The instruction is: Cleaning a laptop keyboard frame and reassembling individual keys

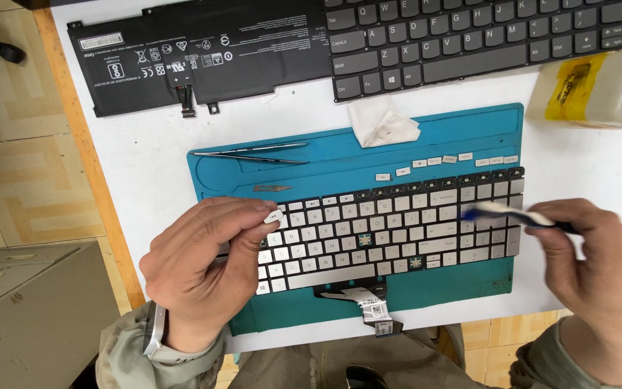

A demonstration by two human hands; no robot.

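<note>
Left hand (pixel 206 263) pinches keycap (pixel 273 215) (probably loose).

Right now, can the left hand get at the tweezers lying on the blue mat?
Probably not freely: the left hand pinches a small keycap. The tweezers lie uncovered just beyond it on the mat, nothing between.

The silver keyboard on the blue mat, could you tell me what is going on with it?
A person is working over the silver keyboard, which lies on a blue mat. The left hand pinches a small white keycap at the keyboard's left end. The right hand holds a blurred brush over its right side. Several top-row keys are off, and loose keycaps sit in a row on the mat. Tweezers lie nearby.
</note>
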